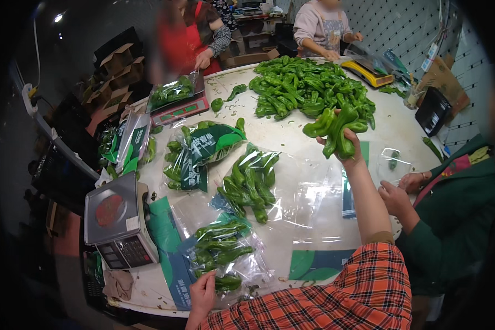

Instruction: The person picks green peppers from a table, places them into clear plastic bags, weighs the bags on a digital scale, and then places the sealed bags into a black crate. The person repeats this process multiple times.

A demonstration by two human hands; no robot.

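Note:
My right hand (350,144), raised over the table, grips a bunch of green peppers (341,128). Near the front edge, my left hand (203,293) pinches the rim of a clear plastic bag (253,268) with green peppers (220,243) inside. Just beyond it lies another clear bag holding peppers (251,179). Filled bags with green printed panels (208,144) rest farther back. Flat unfilled bags with green and blue panels (317,264) lie below my right forearm. A large heap of loose green peppers (309,84) covers the far part of the white table (272,132).
A grey digital scale (113,222) stands at the left, with a brown cloth (119,284) beside it. A red scale (181,108) bears a bag of peppers; a yellow scale (367,73) is at the far right. A co-worker in green is close on my right; other people stand across the table.

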